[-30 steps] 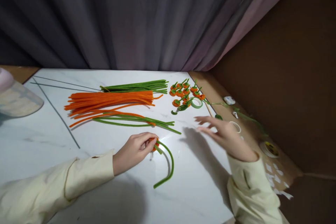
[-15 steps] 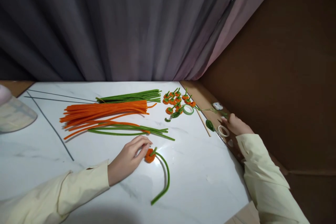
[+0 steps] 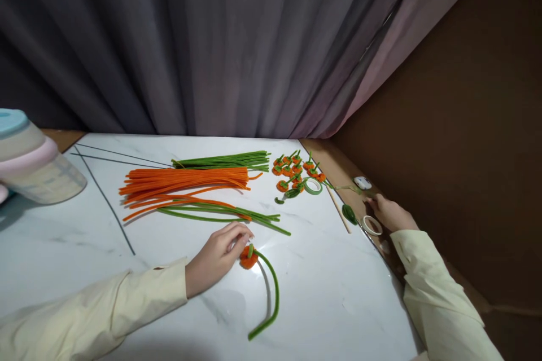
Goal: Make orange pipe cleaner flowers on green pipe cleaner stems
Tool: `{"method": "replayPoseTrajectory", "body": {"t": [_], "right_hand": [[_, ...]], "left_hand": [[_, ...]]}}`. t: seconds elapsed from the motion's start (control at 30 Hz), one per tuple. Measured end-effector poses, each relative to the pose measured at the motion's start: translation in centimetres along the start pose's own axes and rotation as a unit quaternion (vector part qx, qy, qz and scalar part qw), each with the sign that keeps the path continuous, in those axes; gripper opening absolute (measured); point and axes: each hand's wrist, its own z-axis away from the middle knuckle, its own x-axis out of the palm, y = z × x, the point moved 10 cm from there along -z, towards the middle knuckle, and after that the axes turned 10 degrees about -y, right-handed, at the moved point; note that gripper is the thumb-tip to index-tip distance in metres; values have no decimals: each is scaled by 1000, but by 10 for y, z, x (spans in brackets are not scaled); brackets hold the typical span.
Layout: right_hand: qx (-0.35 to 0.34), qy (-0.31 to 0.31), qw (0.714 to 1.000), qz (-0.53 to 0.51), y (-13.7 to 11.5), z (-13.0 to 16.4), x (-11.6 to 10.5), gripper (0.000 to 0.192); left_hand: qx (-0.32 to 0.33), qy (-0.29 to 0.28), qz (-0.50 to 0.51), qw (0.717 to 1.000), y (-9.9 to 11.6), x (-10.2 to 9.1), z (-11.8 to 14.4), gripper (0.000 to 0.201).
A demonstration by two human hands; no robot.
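Observation:
My left hand (image 3: 224,251) is closed, its fingertips pinching a small orange pipe-cleaner pumpkin (image 3: 248,259) at its upper side. From the pumpkin's green top a long green pipe cleaner (image 3: 277,293) curves down over the table. At the right edge my right hand (image 3: 392,213) is closed, fingers curled; what they hold, if anything, is too small to make out. Beside it lie a white tape roll (image 3: 372,225), a wound green bundle (image 3: 349,214) and a small white object (image 3: 362,183).
Orange pipe cleaners (image 3: 186,179) and green pipe cleaners (image 3: 224,160) lie mid-table. Several finished pumpkins (image 3: 284,185) stand behind a green tape roll (image 3: 313,186). A thin stick (image 3: 340,210) lies right, dark wires (image 3: 105,200) left, near a cup (image 3: 46,172). A curtain (image 3: 190,45) hangs behind.
The view has swung left, bringing more of the cup into sight. The pumpkin has tilted slightly under my left fingers. My right hand stays at the right edge.

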Motion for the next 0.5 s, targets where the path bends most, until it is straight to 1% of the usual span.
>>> {"method": "replayPoseTrajectory", "body": {"t": [0.07, 0.13, 0.2, 0.23, 0.27, 0.3, 0.33, 0.37, 0.43, 0.47, 0.5], "right_hand": [[-19, 23, 999, -33, -7, 10, -10, 27], [-44, 50, 995, -69, -20, 24, -20, 26], [-83, 61, 988, -116, -41, 43, -23, 25], [-109, 59, 980, -154, -55, 54, -22, 29], [-167, 36, 945, -279, -72, 68, -19, 32], [-222, -5, 892, -393, -92, 82, -14, 32], [-261, -44, 839, -475, -112, 97, -9, 31], [-285, -95, 792, -531, -132, 112, 0, 31], [-313, -229, 707, -591, -176, 145, 20, 32], [-327, -300, 669, -596, -198, 163, 30, 33], [-339, -364, 638, -587, -218, 181, 38, 33]], "left_hand": [[-4, 3, 3, 1000, -1, -1, 1, 23], [-8, 6, 8, 1000, -2, -2, 2, 23], [-3, 15, 12, 1000, -2, -4, 3, 23], [5, 21, 12, 1000, 0, -6, 3, 22], [19, 28, 10, 999, 3, -9, 3, 22], [37, 34, 6, 999, 7, -12, 3, 21], [57, 37, 1, 998, 13, -14, 4, 21], [78, 38, -5, 996, 20, -17, 4, 21], [120, 28, -14, 992, 37, -20, 5, 21], [140, 16, -17, 990, 46, -20, 6, 21], [162, 0, -20, 987, 57, -20, 7, 20]]}}
